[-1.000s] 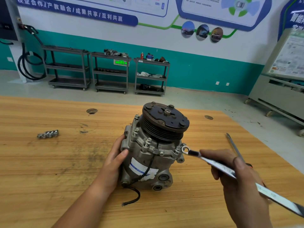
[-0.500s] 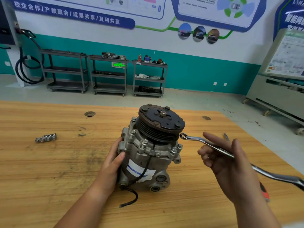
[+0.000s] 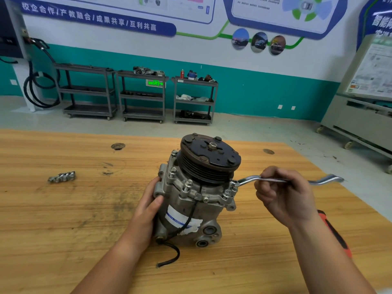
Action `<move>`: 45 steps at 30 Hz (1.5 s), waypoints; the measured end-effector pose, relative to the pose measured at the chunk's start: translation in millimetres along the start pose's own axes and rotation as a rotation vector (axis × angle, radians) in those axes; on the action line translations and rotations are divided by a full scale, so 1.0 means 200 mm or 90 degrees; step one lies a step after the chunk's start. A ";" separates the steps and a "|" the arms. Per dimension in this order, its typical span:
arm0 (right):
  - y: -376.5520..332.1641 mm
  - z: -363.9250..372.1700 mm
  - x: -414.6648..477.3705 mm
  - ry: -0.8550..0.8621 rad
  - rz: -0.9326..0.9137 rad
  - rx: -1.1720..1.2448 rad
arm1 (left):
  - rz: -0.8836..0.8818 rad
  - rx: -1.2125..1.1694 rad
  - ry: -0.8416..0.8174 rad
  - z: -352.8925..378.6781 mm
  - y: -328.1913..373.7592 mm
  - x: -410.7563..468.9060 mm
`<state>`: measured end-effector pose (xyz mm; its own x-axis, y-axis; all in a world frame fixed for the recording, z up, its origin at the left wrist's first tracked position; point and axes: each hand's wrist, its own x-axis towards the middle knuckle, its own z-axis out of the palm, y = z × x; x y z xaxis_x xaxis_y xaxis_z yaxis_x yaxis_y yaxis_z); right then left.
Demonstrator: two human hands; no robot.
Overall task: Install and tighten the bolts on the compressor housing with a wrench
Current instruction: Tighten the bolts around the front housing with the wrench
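Right of compressor point(image 3: 197, 200), half-hidden orange-handled tool point(image 3: 336, 234)

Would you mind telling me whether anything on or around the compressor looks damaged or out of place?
The black cable from the compressor ends loose on the wooden table, no plug visible, and the white label looks torn at its lower edge. Nothing else stands out.

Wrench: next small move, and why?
Probably seat the ring fully and swing the wrench to tighten: its ring end sits at the right flange bolt, the right-hand grip holds the shank, the left-hand grip steadies the compressor housing.
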<state>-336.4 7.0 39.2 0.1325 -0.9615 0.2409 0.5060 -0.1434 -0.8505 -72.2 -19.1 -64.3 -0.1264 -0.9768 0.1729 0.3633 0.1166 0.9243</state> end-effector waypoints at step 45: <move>0.15 0.34 -0.48 0.197 -0.238 -0.376 | 0.108 -0.014 -0.038 -0.01 0.00 0.01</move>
<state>-276.9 111.6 21.8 -0.2466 -0.8338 0.4940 -0.0807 -0.4903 -0.8678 -70.6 -21.1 -64.0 -0.1156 -0.9313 0.3453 0.4035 0.2736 0.8731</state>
